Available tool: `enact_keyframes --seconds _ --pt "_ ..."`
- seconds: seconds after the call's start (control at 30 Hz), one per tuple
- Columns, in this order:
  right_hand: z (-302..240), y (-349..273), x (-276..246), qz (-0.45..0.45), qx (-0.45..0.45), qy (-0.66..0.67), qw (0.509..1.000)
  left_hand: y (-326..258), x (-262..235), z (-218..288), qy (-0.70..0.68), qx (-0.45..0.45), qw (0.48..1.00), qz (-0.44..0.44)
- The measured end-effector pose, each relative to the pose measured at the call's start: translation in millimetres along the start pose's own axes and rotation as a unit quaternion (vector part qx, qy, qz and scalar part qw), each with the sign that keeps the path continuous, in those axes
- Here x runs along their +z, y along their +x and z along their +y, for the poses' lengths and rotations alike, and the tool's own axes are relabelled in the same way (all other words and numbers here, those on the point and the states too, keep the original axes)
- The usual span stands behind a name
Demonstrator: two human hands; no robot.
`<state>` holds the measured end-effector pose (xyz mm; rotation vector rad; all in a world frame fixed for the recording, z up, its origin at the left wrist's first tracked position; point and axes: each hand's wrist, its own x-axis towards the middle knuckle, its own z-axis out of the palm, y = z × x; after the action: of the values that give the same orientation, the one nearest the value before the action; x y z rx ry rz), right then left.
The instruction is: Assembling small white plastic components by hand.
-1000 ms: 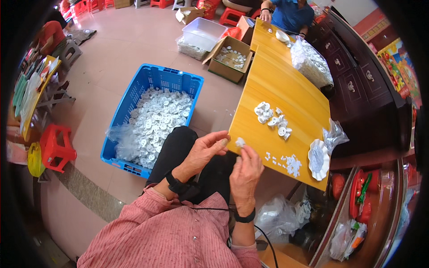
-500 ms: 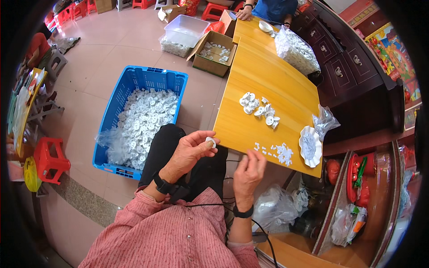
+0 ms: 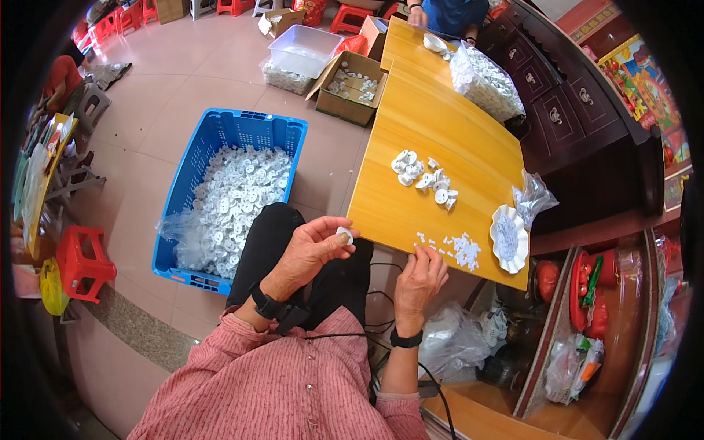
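Observation:
My left hand (image 3: 317,246) is closed in a pinch on a small round white plastic part (image 3: 345,235), held above my lap just off the table's near-left edge. My right hand (image 3: 421,284) reaches the near edge of the yellow wooden table (image 3: 418,88), its fingers bent together beside a scatter of tiny white pegs (image 3: 466,251). What its fingertips hold, if anything, is too small to make out. Farther up the table lies a cluster of white plastic parts (image 3: 425,180), several in number. A white scalloped dish (image 3: 509,238) filled with tiny pieces stands at the right edge.
A blue crate (image 3: 213,121) full of white parts stands on the floor to my left. Beyond are a cardboard box (image 3: 345,110) and a clear bin (image 3: 301,51). A large bag of parts (image 3: 488,82) sits at the far table end, near a co-worker's hand (image 3: 417,16). Dark drawers (image 3: 557,110) line the right.
My right hand has moved up and slightly right to the table's edge by the tiny pegs. My left hand stays nearly still with its round part. The co-worker's hand has shifted.

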<state>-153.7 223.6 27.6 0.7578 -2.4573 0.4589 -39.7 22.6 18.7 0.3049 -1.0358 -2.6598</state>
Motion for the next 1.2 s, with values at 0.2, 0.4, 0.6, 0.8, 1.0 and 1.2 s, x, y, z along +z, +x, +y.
enact_keyframes --seconds 0.2,0.4,0.6,0.8,1.0,1.2 --pt "3 -3 3 0.026 0.008 0.066 0.997 -2 2 -3 -0.038 -0.009 0.999 -0.027" --pt "-36 0 -24 -0.042 0.149 0.324 0.933 -3 3 -6 -0.079 -0.02 0.994 -0.074" --pt "-68 7 -45 -0.095 0.131 0.429 0.889 -7 11 -3 -0.092 -0.026 0.993 -0.072" --pt "-78 8 -41 -0.093 0.062 0.426 0.898 -11 11 -2 -0.074 -0.015 0.995 -0.065" --pt "-89 11 -45 -0.079 0.086 0.431 0.895 -11 2 -6 -0.069 -0.012 0.994 -0.082" --pt "-94 11 -48 -0.086 0.087 0.421 0.899 -12 2 -4 -0.069 -0.026 0.994 -0.085"
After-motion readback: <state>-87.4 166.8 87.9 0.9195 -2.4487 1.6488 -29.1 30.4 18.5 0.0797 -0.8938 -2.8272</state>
